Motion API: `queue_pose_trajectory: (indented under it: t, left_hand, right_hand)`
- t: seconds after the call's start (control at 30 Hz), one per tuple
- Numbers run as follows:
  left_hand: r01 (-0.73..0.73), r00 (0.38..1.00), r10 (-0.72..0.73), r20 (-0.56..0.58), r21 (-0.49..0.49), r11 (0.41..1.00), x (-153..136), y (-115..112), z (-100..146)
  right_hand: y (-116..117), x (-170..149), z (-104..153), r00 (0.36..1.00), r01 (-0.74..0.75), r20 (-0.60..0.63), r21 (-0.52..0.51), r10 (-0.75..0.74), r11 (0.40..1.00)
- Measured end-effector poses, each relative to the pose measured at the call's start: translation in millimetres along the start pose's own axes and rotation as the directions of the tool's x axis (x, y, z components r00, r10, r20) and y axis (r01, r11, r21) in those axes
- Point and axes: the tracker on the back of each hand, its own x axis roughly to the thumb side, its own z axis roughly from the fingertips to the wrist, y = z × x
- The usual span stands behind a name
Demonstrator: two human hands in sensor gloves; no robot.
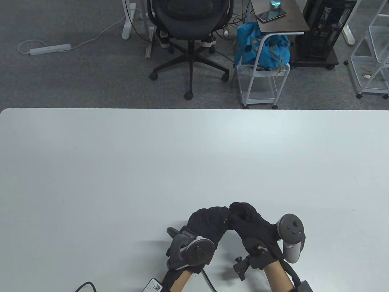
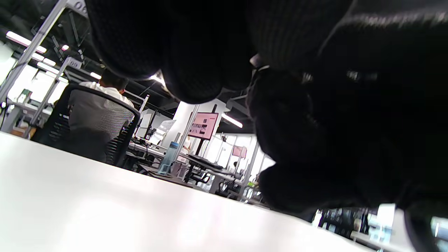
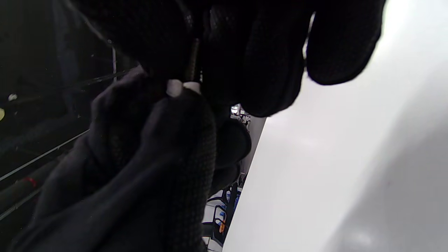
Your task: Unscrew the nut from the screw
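Observation:
In the table view my two gloved hands meet fingertip to fingertip near the table's front edge, and the screw and nut are hidden between them. My left hand and right hand are both closed. In the right wrist view a thin dark screw shaft runs up into my right hand's fingers. A small pale piece, the nut as far as I can tell, sits at its lower end, pinched by my left hand's fingertips. The left wrist view shows only a small metallic glint between the gloves.
The white table stretches wide around and beyond the hands. A cable and a labelled device lie at the front edge by my left wrist. An office chair and a small cart stand on the floor beyond the far edge.

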Motion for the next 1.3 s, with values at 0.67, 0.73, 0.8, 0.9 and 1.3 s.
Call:
queue_pose_trajectory:
  t: [0.67,0.73,0.8,0.9,1.3]
  left_hand:
    - [-0.729,0.612,0.696,-0.377,0.074,0.681,-51.4,-22.7,5.9]
    - [-0.725,0.618,0.688,-0.380,0.061,0.685,-52.2,-22.4,6.0]
    - [-0.721,0.634,0.680,-0.368,0.038,0.692,-52.7,-23.0,5.4]
    - [-0.711,0.653,0.670,-0.353,0.021,0.703,-50.3,-23.8,5.1]
    - [-0.723,0.634,0.676,-0.376,0.020,0.690,-54.0,-25.4,6.2]
  right_hand:
    - [10.6,5.2,-0.7,0.993,-0.035,0.116,0.095,0.024,0.995]
    - [11.2,3.8,-1.1,0.994,0.012,0.103,0.123,-0.025,0.992]
    - [10.5,0.9,-0.2,0.996,0.000,0.088,0.087,-0.008,0.996]
    - [7.8,-2.6,0.3,0.995,-0.094,0.044,0.034,0.093,0.995]
    - [9.2,5.3,-1.7,0.989,-0.077,0.130,0.095,0.065,0.992]
